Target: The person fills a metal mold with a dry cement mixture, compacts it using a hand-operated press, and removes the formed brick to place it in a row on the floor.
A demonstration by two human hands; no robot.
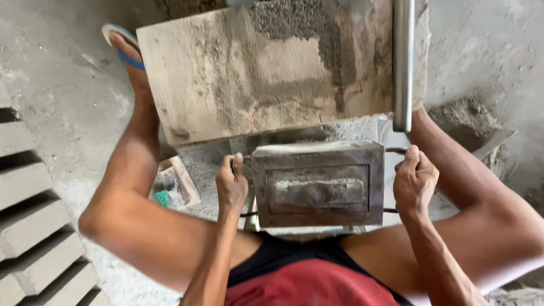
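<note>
Both fists are wrapped tight, left hand and right hand, on the side handles of the steel block mould; it looks heavy, rigid and gritty, best gripped there

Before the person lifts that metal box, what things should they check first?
1. Left hand grips the handle on its side of the metal mould box: ok.
2. Right hand grips the handle on the other side: ok.
3. Box sits level on its base: cannot tell.
4. Pressed top inside the box looks flat and whole: ok.
5. Wooden board in front is free of loose sand: not ok, grit lies on it.
6. Finished blocks stand out of the way, off to the left: ok.
</note>
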